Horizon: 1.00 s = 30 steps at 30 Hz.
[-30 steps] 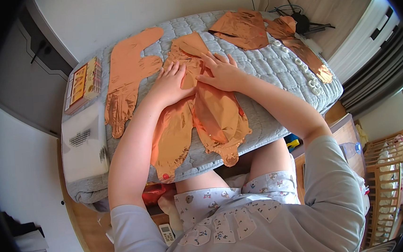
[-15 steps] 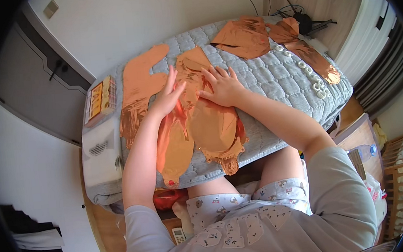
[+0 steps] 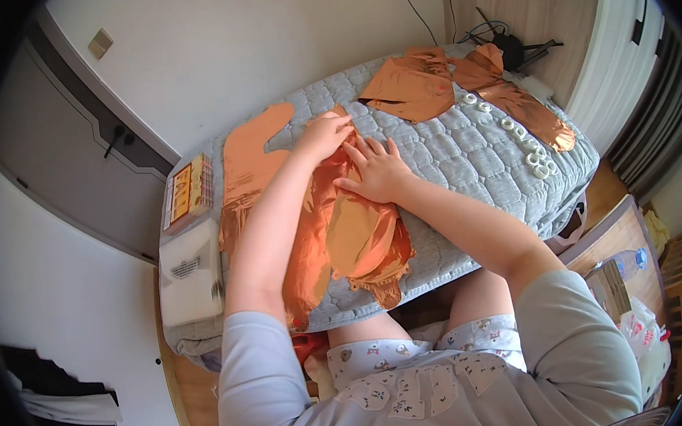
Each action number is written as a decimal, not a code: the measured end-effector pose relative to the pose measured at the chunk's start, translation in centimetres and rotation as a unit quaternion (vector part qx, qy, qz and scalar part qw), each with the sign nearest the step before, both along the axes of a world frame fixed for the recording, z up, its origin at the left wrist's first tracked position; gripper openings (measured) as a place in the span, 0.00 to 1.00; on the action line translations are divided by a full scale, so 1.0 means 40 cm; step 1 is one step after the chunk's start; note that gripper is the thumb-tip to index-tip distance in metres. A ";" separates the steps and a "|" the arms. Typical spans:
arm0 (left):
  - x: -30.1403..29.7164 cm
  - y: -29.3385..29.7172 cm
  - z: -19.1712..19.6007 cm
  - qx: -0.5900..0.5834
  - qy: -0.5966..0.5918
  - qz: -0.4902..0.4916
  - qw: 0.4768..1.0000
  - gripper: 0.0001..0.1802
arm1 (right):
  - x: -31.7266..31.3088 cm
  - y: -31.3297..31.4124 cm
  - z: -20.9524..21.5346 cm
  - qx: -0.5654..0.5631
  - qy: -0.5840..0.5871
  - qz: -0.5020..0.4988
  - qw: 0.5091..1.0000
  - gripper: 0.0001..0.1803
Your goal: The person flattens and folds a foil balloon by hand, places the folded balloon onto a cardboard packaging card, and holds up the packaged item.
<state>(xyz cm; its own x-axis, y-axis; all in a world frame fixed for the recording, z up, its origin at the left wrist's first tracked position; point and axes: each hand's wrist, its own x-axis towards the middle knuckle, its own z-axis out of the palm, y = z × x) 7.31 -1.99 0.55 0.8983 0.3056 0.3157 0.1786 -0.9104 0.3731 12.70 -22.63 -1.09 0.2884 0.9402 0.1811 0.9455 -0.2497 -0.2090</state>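
Note:
A flat, shiny copper-orange foil balloon (image 3: pixel 358 228) lies creased on the grey quilted mattress in front of me. My left hand (image 3: pixel 325 136) is at its far end, fingers bent and closed on the foil; the fingertips are partly hidden. Just to the right, my right hand (image 3: pixel 377 168) lies palm down on the same foil with its fingers spread. The two hands are close together, almost touching. To the left lies another flat copper foil balloon (image 3: pixel 252 148), partly covered by my left forearm.
More copper foil balloons (image 3: pixel 413 85) lie at the far right. Several small white rings (image 3: pixel 520 132) are scattered near them. A flat box (image 3: pixel 187 191) and a white plastic-wrapped pack (image 3: pixel 189 273) sit at the mattress's left edge. A black device with antennas (image 3: pixel 508 52) stands at the back right.
My left hand has moved away from me and to the right, from open above the foil to closed on its far end. The foil beneath has shifted and creased. My right hand stays spread.

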 end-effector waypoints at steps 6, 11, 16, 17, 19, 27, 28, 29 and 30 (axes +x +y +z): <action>0.056 0.033 -0.046 -0.056 0.024 0.049 0.997 0.24 | 0.008 -0.003 -0.011 0.006 0.005 0.002 1.000 0.52; 0.068 0.046 -0.051 -0.050 0.047 0.055 0.996 0.30 | 0.006 0.001 -0.014 0.005 0.004 0.006 1.000 0.53; 0.092 0.054 -0.039 -0.040 0.120 0.070 0.989 0.37 | 0.011 0.000 -0.009 -0.008 0.006 0.008 1.000 0.54; 0.099 0.058 -0.036 -0.036 0.148 0.074 0.986 0.40 | 0.012 0.000 -0.008 -0.008 0.006 0.008 1.000 0.54; 0.111 0.070 -0.034 -0.032 0.176 0.078 0.981 0.43 | 0.012 -0.001 -0.006 -0.007 0.007 0.007 1.000 0.54; 0.144 0.052 0.006 -0.146 0.239 0.032 0.959 0.47 | 0.025 -0.008 -0.013 -0.015 0.002 -0.006 1.000 0.53; 0.141 0.049 0.025 -0.147 0.238 0.035 0.960 0.47 | 0.020 -0.008 -0.008 -0.015 0.001 -0.003 1.000 0.53; 0.144 0.047 0.047 -0.191 0.281 0.037 0.940 0.45 | 0.015 -0.009 -0.004 -0.019 0.000 -0.004 1.000 0.53; 0.142 0.040 0.057 -0.236 0.323 0.040 0.916 0.44 | 0.011 -0.011 -0.003 -0.025 -0.001 -0.004 1.000 0.53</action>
